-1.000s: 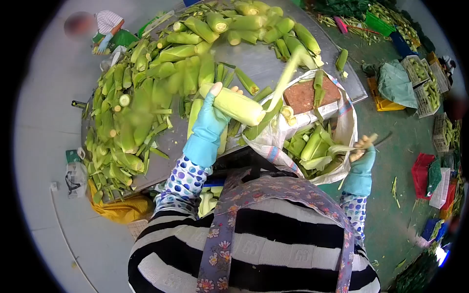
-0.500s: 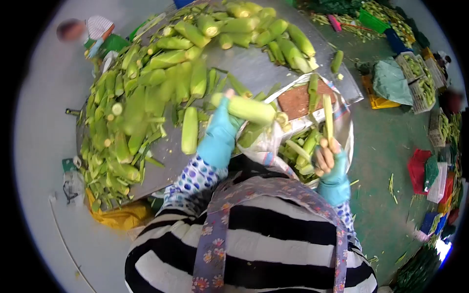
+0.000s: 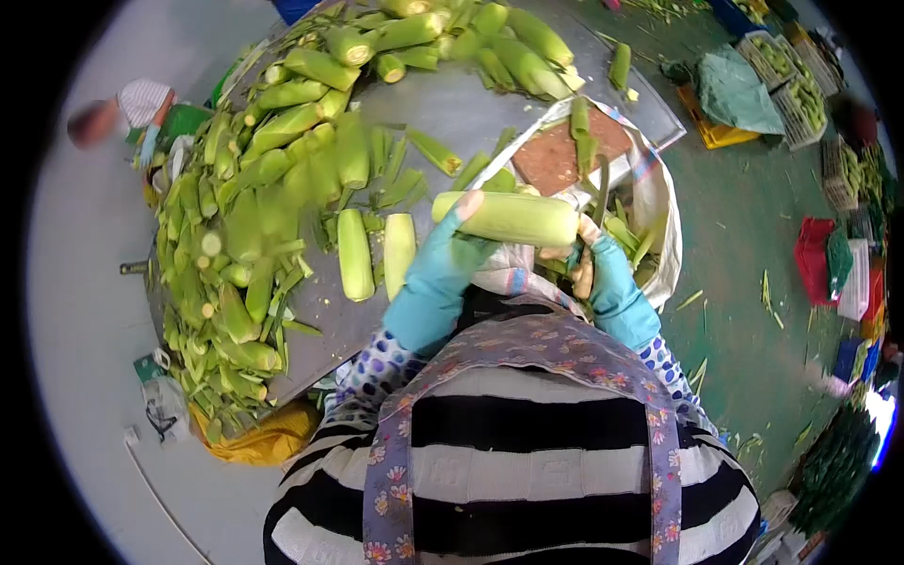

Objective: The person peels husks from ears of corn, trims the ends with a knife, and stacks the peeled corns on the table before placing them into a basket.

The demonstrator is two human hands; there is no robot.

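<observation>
My left hand (image 3: 460,234), in a blue fingerless glove, is closed round the left part of a pale green corn ear (image 3: 518,218) held level before me. At the ear's right end is my right hand (image 3: 591,259), its thumb against the end and its fingers curled below. What else it holds is hidden. A dark, thin curved strip (image 3: 602,193) rises just behind it. Two smooth ears, one (image 3: 355,255) farther left and one (image 3: 399,252) near my left glove, lie on the metal table (image 3: 330,325). Below the held ear, a white sack (image 3: 667,235) contains husk pieces.
A large heap of corn (image 3: 235,226) covers the table's left and far sides. A brown board (image 3: 574,155) lies at the sack's far edge. One person (image 3: 146,104) is at the far left. Crates (image 3: 800,108) and a red container (image 3: 815,259) stand on the right.
The long pale strip in my right hand is gone from it, and that hand has moved left to the ear's end. A second smooth ear now shows beside my left glove. The whole view has shifted.
</observation>
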